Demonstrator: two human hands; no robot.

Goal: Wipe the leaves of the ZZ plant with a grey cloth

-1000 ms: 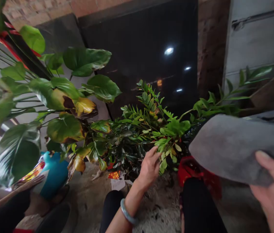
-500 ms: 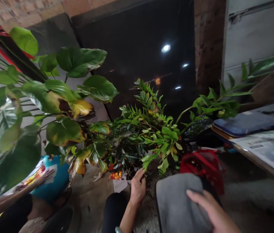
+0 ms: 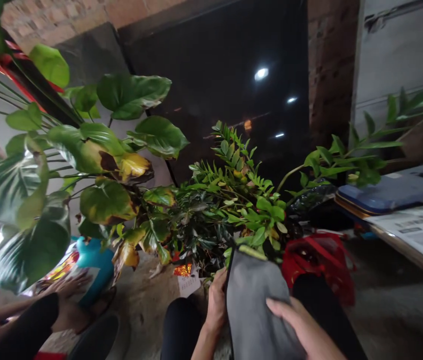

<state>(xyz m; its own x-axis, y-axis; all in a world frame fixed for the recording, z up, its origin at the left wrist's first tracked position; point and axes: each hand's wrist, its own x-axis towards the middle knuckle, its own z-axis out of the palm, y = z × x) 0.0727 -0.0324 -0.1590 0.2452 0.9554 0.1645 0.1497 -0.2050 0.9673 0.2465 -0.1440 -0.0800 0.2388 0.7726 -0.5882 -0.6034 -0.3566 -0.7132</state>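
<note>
A grey cloth [image 3: 254,300] with dark edging hangs in front of me. My right hand [image 3: 290,315] grips it from the right, thumb lying on its face and the other fingers hidden underneath. Against its left edge, my left hand [image 3: 217,295] has curled fingers whose tips go behind the cloth; what they hold is hidden. Just beyond is the leafy green plant [image 3: 241,215], its lower leaves partly covered by the cloth. A yellow-green strip [image 3: 252,252] shows along the cloth's far end; whether it is a leaf or trim, I cannot tell.
Large leaves with yellow-brown patches [image 3: 106,200] spread on the left. Below them, another person's hand [image 3: 69,285] lies by a turquoise pot [image 3: 93,260]. A red bag [image 3: 320,255] is on the floor at right, near a table with a blue flat case [image 3: 376,192]. A dark glossy panel [image 3: 215,75] stands behind.
The cloth in my right hand has moved left and farther forward, up against my left hand and over the low leaves. My left hand has shifted slightly back from the leaf tips.
</note>
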